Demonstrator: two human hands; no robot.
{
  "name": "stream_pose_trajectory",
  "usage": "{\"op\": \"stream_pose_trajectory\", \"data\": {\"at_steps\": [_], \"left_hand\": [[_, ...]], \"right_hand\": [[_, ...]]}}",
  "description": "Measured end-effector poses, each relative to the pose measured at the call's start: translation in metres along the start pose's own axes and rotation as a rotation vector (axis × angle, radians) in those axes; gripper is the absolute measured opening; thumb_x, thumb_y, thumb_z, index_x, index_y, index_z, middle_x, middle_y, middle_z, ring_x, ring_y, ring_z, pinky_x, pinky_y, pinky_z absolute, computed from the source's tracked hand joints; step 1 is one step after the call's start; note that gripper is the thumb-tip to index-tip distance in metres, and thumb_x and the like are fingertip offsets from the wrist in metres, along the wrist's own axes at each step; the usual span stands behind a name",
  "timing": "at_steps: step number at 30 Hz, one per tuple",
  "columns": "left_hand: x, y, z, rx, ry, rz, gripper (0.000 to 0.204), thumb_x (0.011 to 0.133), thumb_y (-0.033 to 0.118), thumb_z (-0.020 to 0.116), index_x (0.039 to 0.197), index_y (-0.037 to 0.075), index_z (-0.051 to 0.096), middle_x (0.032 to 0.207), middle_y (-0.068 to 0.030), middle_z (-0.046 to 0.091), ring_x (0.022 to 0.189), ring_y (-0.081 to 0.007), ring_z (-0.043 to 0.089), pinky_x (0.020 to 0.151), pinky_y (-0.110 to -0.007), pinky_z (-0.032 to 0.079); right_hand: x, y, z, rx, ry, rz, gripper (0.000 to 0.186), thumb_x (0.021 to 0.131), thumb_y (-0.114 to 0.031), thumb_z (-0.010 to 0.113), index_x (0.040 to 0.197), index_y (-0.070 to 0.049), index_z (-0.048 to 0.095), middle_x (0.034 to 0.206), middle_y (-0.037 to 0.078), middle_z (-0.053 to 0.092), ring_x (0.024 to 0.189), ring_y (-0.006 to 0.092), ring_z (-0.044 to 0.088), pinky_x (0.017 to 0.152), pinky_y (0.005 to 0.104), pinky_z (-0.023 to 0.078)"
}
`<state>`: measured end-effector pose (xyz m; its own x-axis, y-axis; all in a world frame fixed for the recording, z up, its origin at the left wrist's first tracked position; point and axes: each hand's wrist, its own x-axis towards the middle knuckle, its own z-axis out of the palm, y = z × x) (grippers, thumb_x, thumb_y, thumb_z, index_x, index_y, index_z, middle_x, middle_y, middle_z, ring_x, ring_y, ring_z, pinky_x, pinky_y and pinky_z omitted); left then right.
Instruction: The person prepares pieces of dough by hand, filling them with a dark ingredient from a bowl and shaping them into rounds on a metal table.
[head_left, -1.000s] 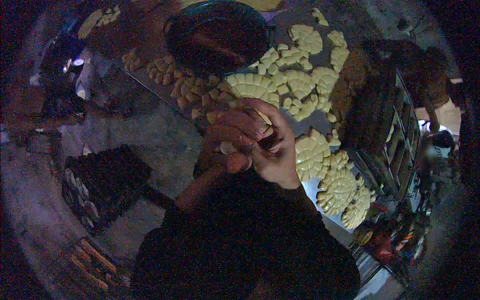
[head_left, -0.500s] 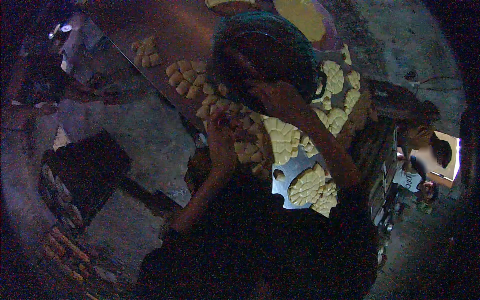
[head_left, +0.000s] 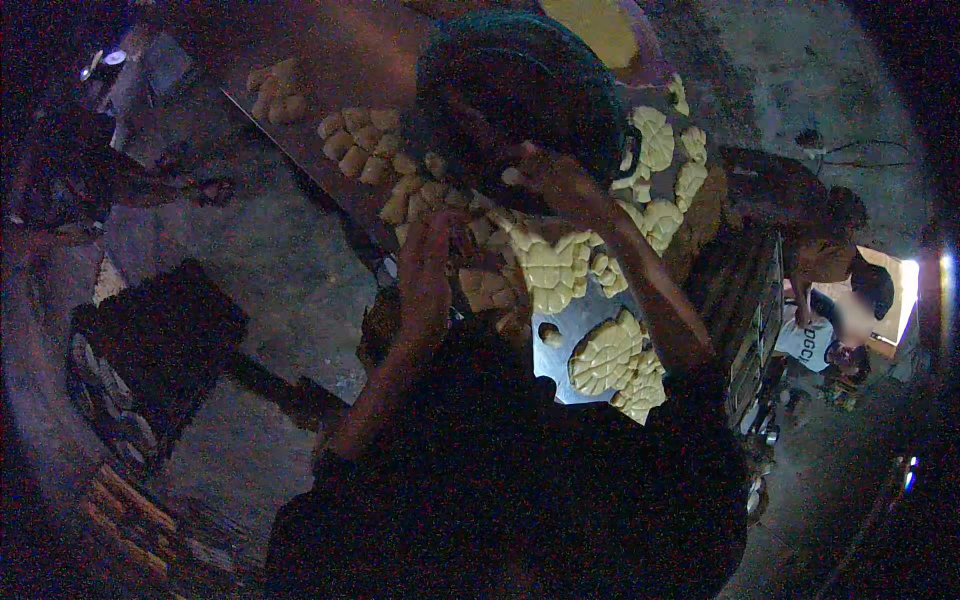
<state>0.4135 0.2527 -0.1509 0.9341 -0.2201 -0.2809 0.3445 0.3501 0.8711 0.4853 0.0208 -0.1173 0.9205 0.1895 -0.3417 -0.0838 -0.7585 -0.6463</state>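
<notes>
My right hand (head_left: pixel 560 182) is over the near side of a big dark round tub (head_left: pixel 530 75). Its fingers are curled, and a small pale bit shows at their tips, too dim to name. My left hand (head_left: pixel 428 255) rests low among cut dough pieces (head_left: pixel 408 197), left of the tub; darkness hides its fingers. Beside my right forearm, a scored slab of pale dough (head_left: pixel 548 272) lies partly on a shiny metal sheet (head_left: pixel 580 318). A rounder scored dough slab (head_left: pixel 606 356) sits nearer me on that sheet.
More dough pieces (head_left: pixel 360 143) cover the brown table (head_left: pixel 330 60) at the left. Pale dough (head_left: pixel 652 140) lies right of the tub, and a yellowish mass (head_left: pixel 595 30) is behind it. Other people (head_left: pixel 808 335) are at the right. A dark box-like object (head_left: pixel 165 350) stands at lower left.
The view has shifted slightly, moving the table things left and up. My right hand's fingers have lifted and curled, with a pale bit now showing. My left hand stays by the dough pieces.
</notes>
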Motion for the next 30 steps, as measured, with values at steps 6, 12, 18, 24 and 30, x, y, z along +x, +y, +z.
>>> {"op": "stream_pose_trajectory", "data": {"at_steps": [6,12,18,24,30], "left_hand": [[-0.037,0.014,0.053,-0.147,-0.017,-0.033,0.038,0.103,0.032,0.044,0.125,0.002,0.053,0.111,-0.0101,0.06,0.102,-0.0196,0.059,0.092,-0.036,0.047],[-0.085,0.021,0.079,0.392,-0.379,0.083,0.042,0.104,0.035,0.043,0.127,0.001,0.051,0.124,-0.0108,0.058,0.115,-0.0222,0.057,0.099,-0.036,0.046],[-0.146,-0.012,0.153,-0.601,-0.169,-0.299,0.037,0.098,0.018,0.056,0.129,-0.002,0.049,0.132,-0.0101,0.053,0.124,-0.0211,0.051,0.106,-0.036,0.043],[-0.208,-0.044,0.194,-0.102,-0.412,0.058,0.037,0.089,-0.002,0.062,0.126,-0.003,0.058,0.138,-0.011,0.049,0.128,-0.0213,0.047,0.109,-0.037,0.037],[-0.238,-0.052,0.218,0.082,-0.419,0.047,0.026,0.094,0.006,0.061,0.118,-0.003,0.063,0.123,-0.0118,0.061,0.117,-0.0197,0.056,0.1,-0.037,0.045]], "right_hand": [[-0.08,-0.036,-0.003,0.627,0.167,-0.062,0.037,0.1,-0.018,0.052,0.135,-0.007,0.053,0.116,0.011,0.066,0.107,0.0187,0.061,0.094,0.0332,0.048],[-0.193,-0.062,0.024,1.116,0.486,-0.069,0.049,0.095,-0.01,0.062,0.139,-0.004,0.041,0.107,0.009,0.068,0.086,0.0126,0.065,0.079,0.028,0.052],[-0.291,-0.003,0.037,0.46,0.744,-0.32,0.041,0.088,-0.01,0.07,0.125,0.001,0.059,0.117,0.013,0.065,0.106,0.0197,0.062,0.094,0.0328,0.048],[-0.382,0.013,0.047,0.126,0.892,-0.302,0.036,0.078,0.0,0.074,0.113,-0.004,0.069,0.121,0.017,0.064,0.108,0.0301,0.064,0.09,0.0367,0.053],[-0.428,0.032,0.054,0.111,0.975,-0.439,0.025,0.076,0.001,0.075,0.101,-0.002,0.071,0.117,0.014,0.066,0.101,0.0264,0.065,0.082,0.035,0.054]]}}
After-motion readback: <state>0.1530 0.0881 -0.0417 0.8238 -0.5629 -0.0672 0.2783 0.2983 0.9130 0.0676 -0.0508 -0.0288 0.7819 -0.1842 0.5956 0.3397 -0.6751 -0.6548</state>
